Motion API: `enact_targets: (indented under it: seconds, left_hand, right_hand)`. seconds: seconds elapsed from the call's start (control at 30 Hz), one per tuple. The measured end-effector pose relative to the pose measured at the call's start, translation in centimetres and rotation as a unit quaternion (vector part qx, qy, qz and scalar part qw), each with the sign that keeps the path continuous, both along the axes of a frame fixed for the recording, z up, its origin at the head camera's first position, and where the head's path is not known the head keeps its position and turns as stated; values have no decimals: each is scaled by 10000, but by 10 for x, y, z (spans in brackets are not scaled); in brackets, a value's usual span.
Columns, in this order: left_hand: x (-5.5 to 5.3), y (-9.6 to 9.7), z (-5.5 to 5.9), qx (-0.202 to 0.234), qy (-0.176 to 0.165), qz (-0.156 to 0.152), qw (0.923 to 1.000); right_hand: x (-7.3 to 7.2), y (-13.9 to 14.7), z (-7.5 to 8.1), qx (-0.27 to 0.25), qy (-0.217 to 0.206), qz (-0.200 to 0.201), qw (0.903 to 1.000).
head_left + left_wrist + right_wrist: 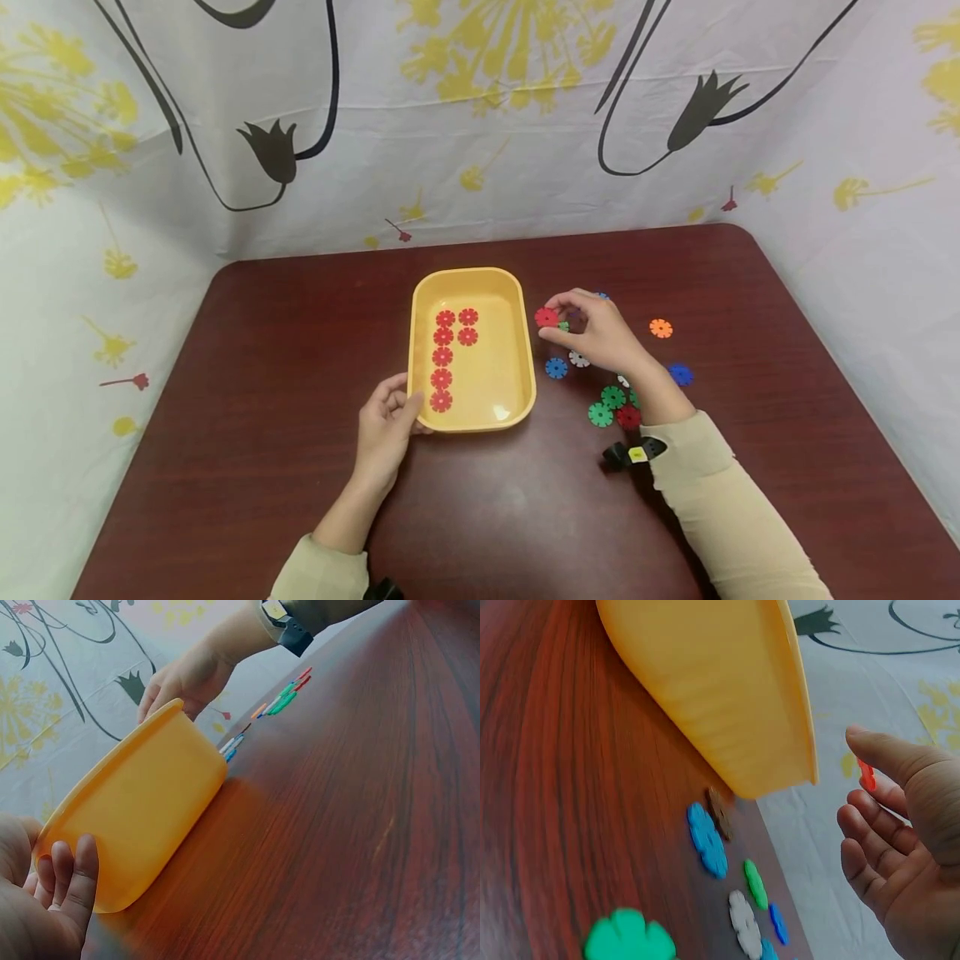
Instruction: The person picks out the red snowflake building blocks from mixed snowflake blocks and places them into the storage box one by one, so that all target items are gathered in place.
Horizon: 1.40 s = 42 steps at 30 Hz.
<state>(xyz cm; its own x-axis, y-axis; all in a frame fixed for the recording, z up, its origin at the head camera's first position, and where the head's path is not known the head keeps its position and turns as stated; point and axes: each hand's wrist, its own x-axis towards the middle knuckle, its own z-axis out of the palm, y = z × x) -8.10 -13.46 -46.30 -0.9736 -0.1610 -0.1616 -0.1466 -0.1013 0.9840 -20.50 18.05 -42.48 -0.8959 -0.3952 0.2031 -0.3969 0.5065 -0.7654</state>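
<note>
A yellow plastic tray [495, 392] stands on the table, with several red notched discs [442, 357] laid inside in two columns, the left one longer. At its near left corner my left hand [386, 425] grips the wall, thumb over the rim and fingers outside. My right hand [596, 329] pinches another red notched disc [547, 317] between thumb and fingertip, just off the tray's right side. In the right wrist view that disc [867, 774] shows edge-on above the other curled fingers. Under and around the right hand lie loose discs, partly hidden by it.
Right of the tray lie a blue disc [556, 367], green discs [612, 397], a dark red disc [628, 417] and an orange disc [661, 328]. A brown disc [719, 814] sits near the tray. Patterned cloth [465, 125] hangs behind the dark wooden table [300, 350].
</note>
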Motion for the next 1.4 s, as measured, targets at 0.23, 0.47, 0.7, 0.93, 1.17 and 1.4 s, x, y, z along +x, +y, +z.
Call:
enact_targets:
  seconds: [0.23,0.47,0.7,0.93,1.17,1.4]
  left_hand:
    - [-1,-1,-1,39,1,20,10000]
    - [-1,-1,-1,68,-15,-27,10000]
    - [-1,-1,0,107,-35,-33,9999]
    - [-2,-1,2,90,-55,-64,9999]
    - [-3,-2,2,88,-85,-97,9999]
    - [-1,-2,1,90,-115,-96,9998]
  right_hand:
    - [-2,-23,0,-222,90,172,9996]
    - [-4,-47,4,-277,409,370,9981]
    - [-9,-71,7,-201,336,586,9975]
    - [-14,-95,4,-255,111,861,9959]
    - [-17,-116,8,797,-104,1057,9911]
    - [-17,-125,7,2028,-274,1251,9708]
